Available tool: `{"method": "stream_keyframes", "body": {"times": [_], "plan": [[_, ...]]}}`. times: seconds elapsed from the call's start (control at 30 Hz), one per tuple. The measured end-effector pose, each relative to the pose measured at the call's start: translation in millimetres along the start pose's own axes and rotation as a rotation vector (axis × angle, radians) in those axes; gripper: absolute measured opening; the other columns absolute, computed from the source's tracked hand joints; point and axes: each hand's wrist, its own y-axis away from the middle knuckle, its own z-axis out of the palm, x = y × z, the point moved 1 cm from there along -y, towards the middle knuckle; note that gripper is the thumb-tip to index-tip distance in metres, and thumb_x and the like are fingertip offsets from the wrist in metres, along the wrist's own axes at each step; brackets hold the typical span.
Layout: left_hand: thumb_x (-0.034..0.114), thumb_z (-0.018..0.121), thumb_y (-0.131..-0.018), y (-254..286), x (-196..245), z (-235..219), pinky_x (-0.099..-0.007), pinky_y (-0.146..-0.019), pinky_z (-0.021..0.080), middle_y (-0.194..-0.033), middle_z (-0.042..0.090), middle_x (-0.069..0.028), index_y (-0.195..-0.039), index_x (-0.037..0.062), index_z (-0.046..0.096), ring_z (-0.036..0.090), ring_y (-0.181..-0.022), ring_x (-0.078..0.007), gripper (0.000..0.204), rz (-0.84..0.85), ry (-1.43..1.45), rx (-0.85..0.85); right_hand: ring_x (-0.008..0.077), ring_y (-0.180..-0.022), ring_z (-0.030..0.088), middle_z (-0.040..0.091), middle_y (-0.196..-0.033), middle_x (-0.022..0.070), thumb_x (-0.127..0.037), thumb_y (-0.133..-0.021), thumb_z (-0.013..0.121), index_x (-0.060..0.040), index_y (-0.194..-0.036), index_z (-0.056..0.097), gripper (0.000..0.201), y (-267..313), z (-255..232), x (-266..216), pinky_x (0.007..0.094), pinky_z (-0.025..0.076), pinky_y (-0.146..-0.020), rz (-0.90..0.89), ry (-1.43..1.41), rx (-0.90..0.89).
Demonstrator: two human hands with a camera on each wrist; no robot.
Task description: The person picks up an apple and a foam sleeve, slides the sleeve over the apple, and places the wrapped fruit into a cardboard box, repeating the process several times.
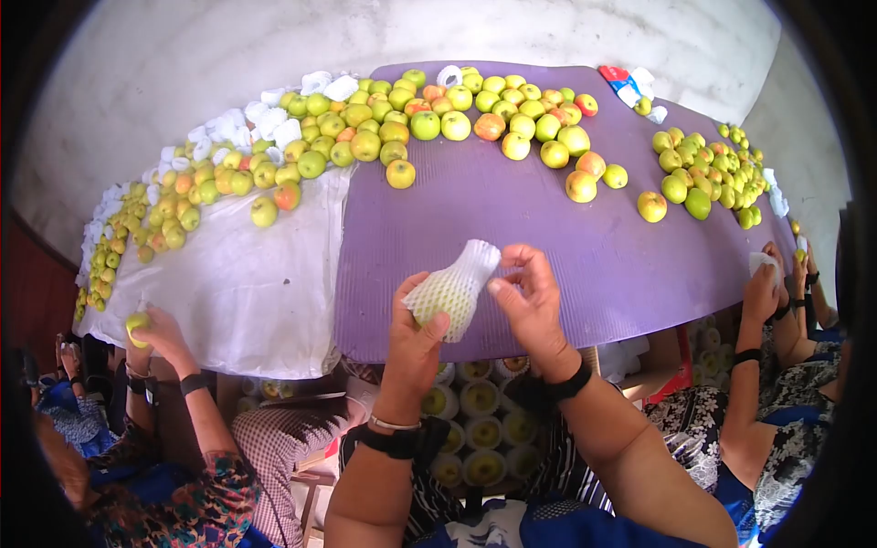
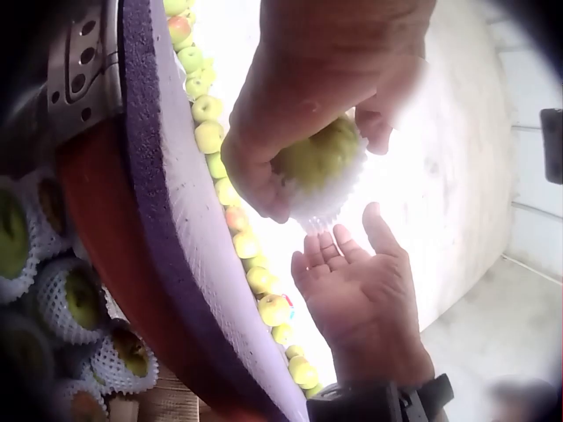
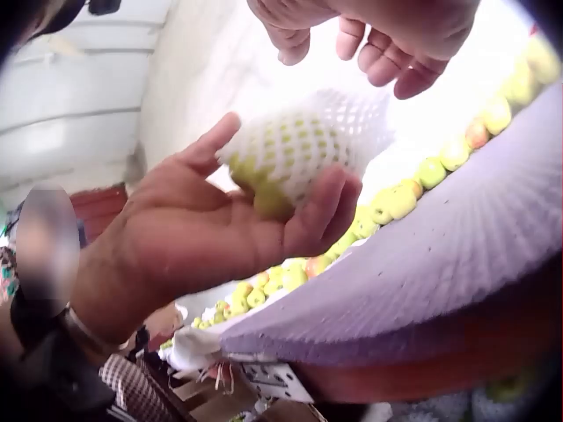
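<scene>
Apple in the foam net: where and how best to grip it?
Probably around the round, wide body of the apple, from the near side, where the left hand cups it; the foam net narrows to a flimsy-looking neck at its far end.

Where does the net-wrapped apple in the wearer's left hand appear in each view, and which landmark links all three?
Head: net-wrapped apple centred, just below the middle, in the left hand.
Left wrist: above and slightly right of centre.
Right wrist: above the middle.
Shared landmark: purple mat, behind it, left of it, and below right, respectively.
</scene>
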Motion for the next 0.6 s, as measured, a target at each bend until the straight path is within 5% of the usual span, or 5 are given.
{"method": "stream_keyframes", "body": {"times": [0.27,0.33,0.37,0.47,0.6], "plan": [[0.009,0.062,-0.083,0,-6,-2,-0.0317,-0.091,0.043,-0.117,0.049,-0.0119,-0.125,0.0006,0.032,0.050,-0.107,-0.0196,0.052,-0.070,-0.154,0.005,0.0075,-0.075,0.052,0.059,-0.084,0.0011,-0.009,-0.078,0.066,-0.0018,-0.086,0.059,0.013,-10,-14,22,0.0242,0.045,-0.070,0.421,-0.093,-0.169],[0.018,0.058,-0.088,0,-7,-5,-0.0350,-0.087,0.046,-0.121,0.048,-0.0118,-0.128,0.0030,0.031,0.053,-0.107,-0.0219,0.050,-0.093,-0.185,0.000,0.0068,-0.074,0.052,0.060,-0.082,0.0013,-0.008,-0.080,0.065,-0.0017,-0.084,0.057,0.011,-11,-13,20,0.0240,0.045,-0.069,-0.196,0.178,-0.078],[0.018,0.058,-0.088,0,-6,-5,-0.0350,-0.087,0.046,-0.121,0.048,-0.0118,-0.128,0.0030,0.031,0.053,-0.107,-0.0219,0.050,-0.094,-0.186,-0.001,0.0068,-0.074,0.052,0.060,-0.082,0.0013,-0.008,-0.080,0.065,-0.0017,-0.084,0.057,0.011,-11,-13,18,0.0240,0.045,-0.069,-0.196,0.178,-0.078],[0.019,0.055,-0.089,0,-6,-4,-0.0377,-0.084,0.050,-0.121,0.048,-0.0121,-0.127,0.0039,0.032,0.054,-0.106,-0.0229,0.047,-0.163,-0.121,0.025,0.0070,-0.073,0.053,0.060,-0.082,0.0016,-0.007,-0.082,0.063,-0.0016,-0.084,0.056,0.009,-7,-11,7,0.0233,0.045,-0.068,-0.102,0.062,-0.125],[0.021,0.054,-0.090,1,-4,1,-0.0399,-0.082,0.052,-0.119,0.049,-0.0121,-0.127,0.0059,0.033,0.055,-0.106,-0.0239,0.045,-0.166,-0.087,0.057,0.0075,-0.076,0.055,0.061,-0.084,0.0014,-0.006,-0.083,0.061,-0.0010,-0.091,0.058,0.010,-8,-7,2,0.0230,0.046,-0.069,0.316,-0.235,-0.188]]}}
